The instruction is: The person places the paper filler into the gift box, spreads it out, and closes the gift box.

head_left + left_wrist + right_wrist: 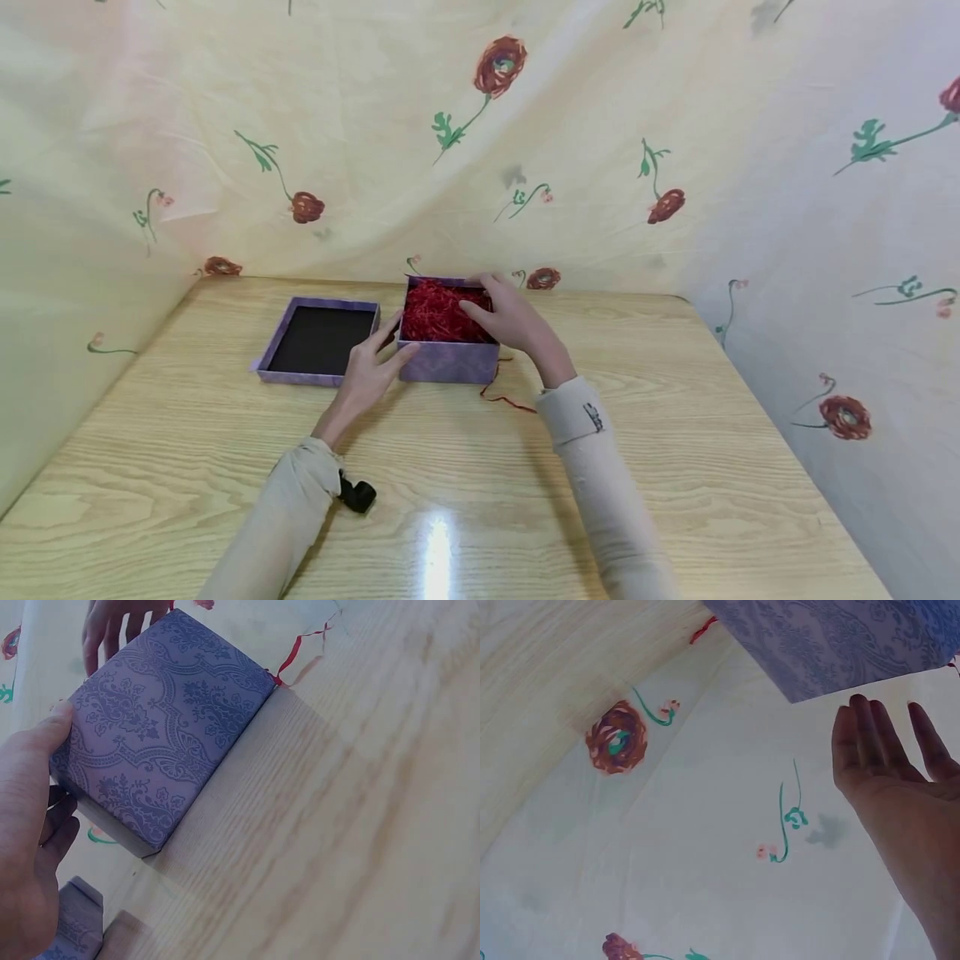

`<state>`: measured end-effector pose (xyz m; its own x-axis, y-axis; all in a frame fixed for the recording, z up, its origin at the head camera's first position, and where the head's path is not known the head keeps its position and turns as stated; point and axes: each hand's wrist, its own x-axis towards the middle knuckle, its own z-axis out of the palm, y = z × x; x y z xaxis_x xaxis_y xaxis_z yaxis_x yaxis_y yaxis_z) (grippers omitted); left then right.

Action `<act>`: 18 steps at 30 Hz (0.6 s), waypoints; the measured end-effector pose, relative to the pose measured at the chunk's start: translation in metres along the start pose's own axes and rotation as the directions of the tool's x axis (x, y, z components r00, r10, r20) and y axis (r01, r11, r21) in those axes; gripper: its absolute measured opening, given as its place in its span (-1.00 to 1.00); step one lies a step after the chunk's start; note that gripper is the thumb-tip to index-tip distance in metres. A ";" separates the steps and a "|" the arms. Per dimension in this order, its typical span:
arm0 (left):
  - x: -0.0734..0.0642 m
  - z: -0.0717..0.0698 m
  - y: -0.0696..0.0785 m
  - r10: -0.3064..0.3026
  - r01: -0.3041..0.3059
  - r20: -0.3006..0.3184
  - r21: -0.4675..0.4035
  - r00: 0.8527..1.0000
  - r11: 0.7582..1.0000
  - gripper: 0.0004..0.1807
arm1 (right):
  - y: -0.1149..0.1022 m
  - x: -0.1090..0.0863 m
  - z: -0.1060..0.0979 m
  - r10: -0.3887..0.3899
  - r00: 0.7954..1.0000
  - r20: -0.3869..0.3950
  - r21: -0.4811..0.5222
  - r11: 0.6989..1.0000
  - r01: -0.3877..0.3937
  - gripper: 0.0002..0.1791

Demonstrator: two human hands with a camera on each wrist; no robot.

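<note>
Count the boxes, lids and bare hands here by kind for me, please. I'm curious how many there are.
Boxes: 1, the purple box filled with red shreds
Lids: 1, the shallow purple lid
Hands: 2, the left hand and the right hand
Total: 4

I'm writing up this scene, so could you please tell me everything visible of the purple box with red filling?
The purple box is rectangular and open-topped, apparently cardboard, its walls covered in darker ornate scrollwork. Red shredded filling lies inside, up near the rim. It sits upright on the wood-grain table, right of the lid. The left hand holds its near left corner; the right hand is over its right side, contact unclear. A red ribbon lies beside it.
</note>
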<state>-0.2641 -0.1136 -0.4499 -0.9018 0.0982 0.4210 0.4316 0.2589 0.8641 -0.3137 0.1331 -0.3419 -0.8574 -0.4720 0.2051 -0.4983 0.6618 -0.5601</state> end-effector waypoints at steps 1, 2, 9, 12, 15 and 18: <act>0.000 0.000 0.000 0.001 -0.001 -0.002 -0.004 1.000 1.000 -0.30 | 0.001 -0.002 0.000 -0.004 1.000 -0.010 0.012 1.000 0.004 -0.48; 0.000 -0.001 0.000 0.001 -0.002 -0.001 -0.007 1.000 1.000 -0.30 | 0.001 -0.003 0.000 -0.011 1.000 -0.016 0.019 1.000 0.011 -0.49; -0.001 -0.002 0.001 -0.003 0.003 0.005 0.009 1.000 1.000 -0.29 | -0.010 0.013 0.014 -0.064 0.998 0.013 -0.109 0.992 0.065 -0.45; -0.001 -0.002 0.002 -0.003 0.002 0.012 0.012 1.000 1.000 -0.28 | -0.015 0.026 0.025 -0.074 0.995 0.063 -0.186 0.979 0.084 -0.41; -0.001 -0.002 0.002 -0.006 0.006 0.017 0.014 1.000 1.000 -0.28 | -0.018 0.037 0.036 -0.048 0.988 0.145 -0.245 0.966 0.083 -0.39; -0.001 -0.001 0.002 -0.008 0.008 0.013 0.012 1.000 1.000 -0.29 | -0.018 0.044 0.044 0.004 0.972 0.236 -0.282 0.957 0.064 -0.36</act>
<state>-0.2628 -0.1139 -0.4486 -0.9053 0.1090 0.4105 0.4244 0.2713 0.8639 -0.3368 0.0744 -0.3580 -0.8051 -0.5931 0.0078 -0.5683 0.7675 -0.2965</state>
